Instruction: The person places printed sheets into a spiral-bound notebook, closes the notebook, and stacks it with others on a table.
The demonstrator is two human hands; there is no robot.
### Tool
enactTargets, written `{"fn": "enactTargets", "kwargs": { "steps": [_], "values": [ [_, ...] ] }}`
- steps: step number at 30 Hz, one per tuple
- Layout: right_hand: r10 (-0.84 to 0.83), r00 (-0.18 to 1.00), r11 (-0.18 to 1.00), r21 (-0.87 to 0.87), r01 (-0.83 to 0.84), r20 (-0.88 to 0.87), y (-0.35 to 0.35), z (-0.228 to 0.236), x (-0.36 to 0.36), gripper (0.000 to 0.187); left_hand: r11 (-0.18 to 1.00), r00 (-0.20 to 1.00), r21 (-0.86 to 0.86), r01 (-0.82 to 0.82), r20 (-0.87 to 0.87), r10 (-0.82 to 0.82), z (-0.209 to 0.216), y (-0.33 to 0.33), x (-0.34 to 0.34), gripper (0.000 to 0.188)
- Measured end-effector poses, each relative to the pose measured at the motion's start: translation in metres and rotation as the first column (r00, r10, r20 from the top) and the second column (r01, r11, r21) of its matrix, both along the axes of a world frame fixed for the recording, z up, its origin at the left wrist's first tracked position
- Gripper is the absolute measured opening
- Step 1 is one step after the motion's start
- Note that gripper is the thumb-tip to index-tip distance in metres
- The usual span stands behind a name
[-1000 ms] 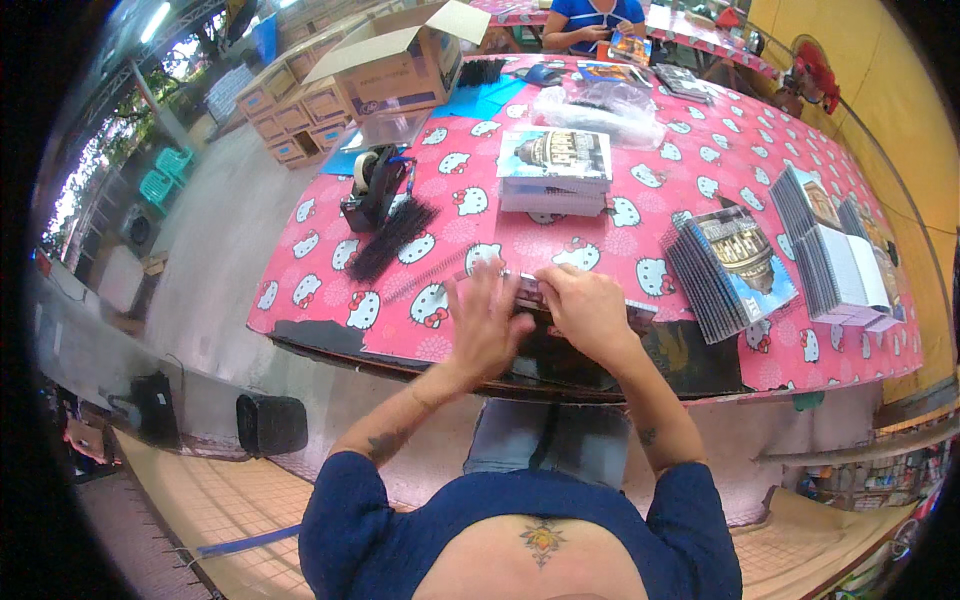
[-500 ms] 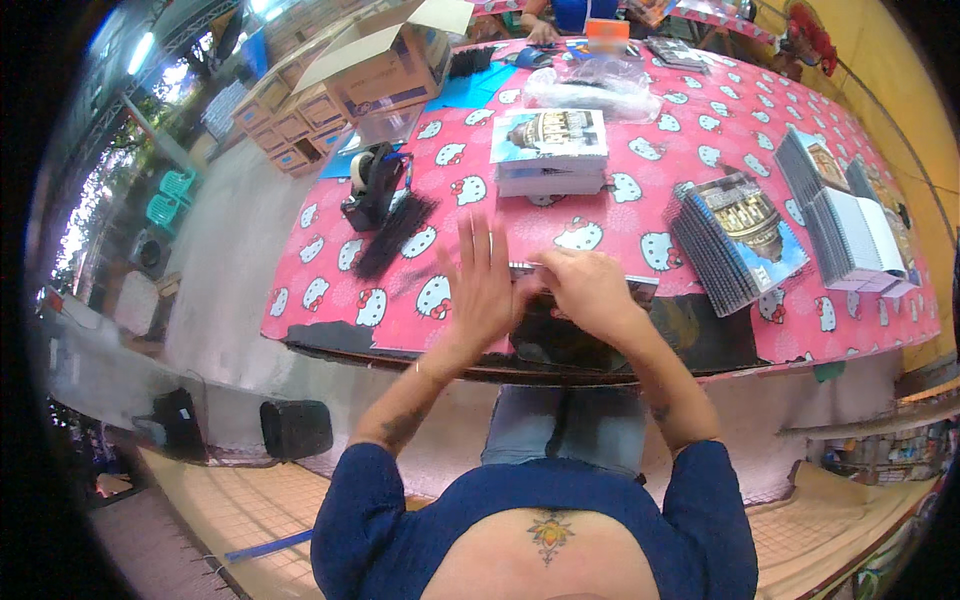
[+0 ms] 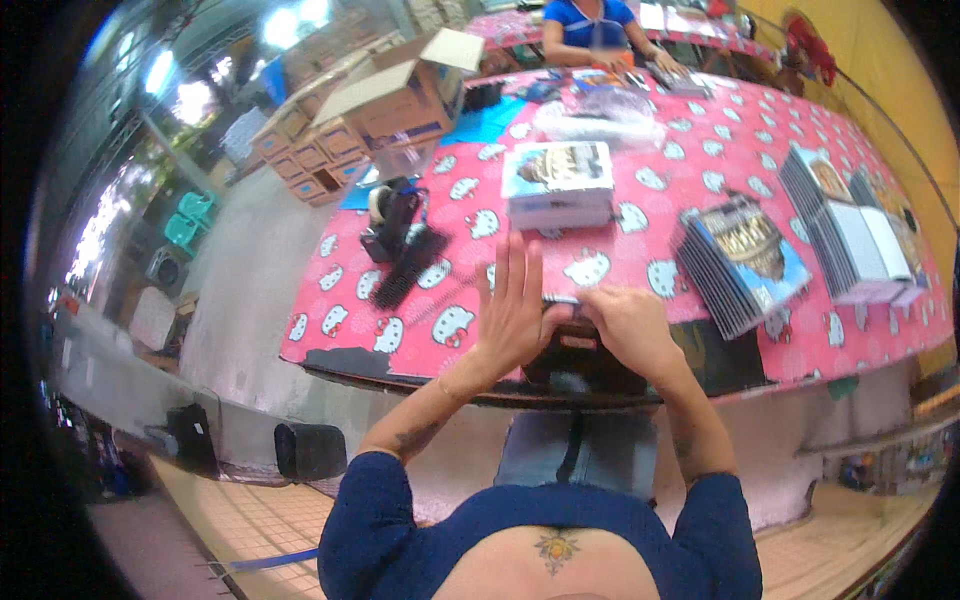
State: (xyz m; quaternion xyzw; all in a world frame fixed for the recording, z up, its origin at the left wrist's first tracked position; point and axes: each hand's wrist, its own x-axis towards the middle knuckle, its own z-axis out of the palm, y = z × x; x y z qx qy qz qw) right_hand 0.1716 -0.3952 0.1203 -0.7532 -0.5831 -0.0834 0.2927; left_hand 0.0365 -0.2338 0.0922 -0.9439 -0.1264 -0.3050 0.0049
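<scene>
At the table's near edge lies a dark, flat, booklet-like piece (image 3: 578,352), partly covered by my hands. My left hand (image 3: 512,325) rests along its left side, fingers stretched out and holding nothing. My right hand (image 3: 637,328) has curled fingers pinching the piece's pale far edge. Just beyond my hands stands a stack of picture-covered books (image 3: 558,190). To the right, spiral-bound notebooks (image 3: 745,262) lie in a slanted pile. Left of my hands is a bundle of black binding coils (image 3: 408,272) against a black tape dispenser (image 3: 392,220).
More spiral notebooks (image 3: 850,235) stand at the far right. Clear plastic wrap (image 3: 600,120) lies toward the back. An open carton (image 3: 400,100) and stacked boxes are at the back left. Across the pink patterned table (image 3: 590,268) a co-worker in blue (image 3: 590,25) handles things.
The view has tipped up, so the scene sits lower and more of the co-worker shows. My right hand has shifted slightly, and more of the dark piece shows between my hands.
</scene>
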Motion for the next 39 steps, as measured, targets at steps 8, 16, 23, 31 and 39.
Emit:
{"fn": "enactTargets", "kwargs": {
  "steps": [8,16,23,31,39],
  "values": [
    [0.041,0.999,0.997,0.069,-0.04,-0.017,-0.001,0.003,-0.003,0.015,0.943,0.94,-0.009,0.333,-0.071,-0.333,-0.067,-0.024,-0.025,0.091],
    [-0.112,0.989,0.984,-0.15,0.097,-0.093,-0.01,0.01,-0.006,0.035,0.991,0.99,-0.012,0.137,-0.029,-0.137,0.009,-0.018,0.021,0.084],
    [0.332,0.532,0.888,0.448,0.102,-0.779,-0.064,-0.03,0.02,0.046,0.961,0.958,0.119,0.25,-0.176,-0.228,0.003,-0.024,0.015,0.085],
    [0.333,0.546,0.843,0.502,0.193,-0.769,-0.038,-0.059,0.009,0.023,0.964,0.965,0.035,0.262,-0.013,-0.262,-0.011,-0.033,0.004,0.062],
    [0.19,0.639,0.866,0.434,0.249,-0.745,-0.037,-0.071,0.004,0.026,0.962,0.942,-0.042,0.27,-0.196,-0.273,0.026,-0.01,0.015,0.06]
  ]
}}
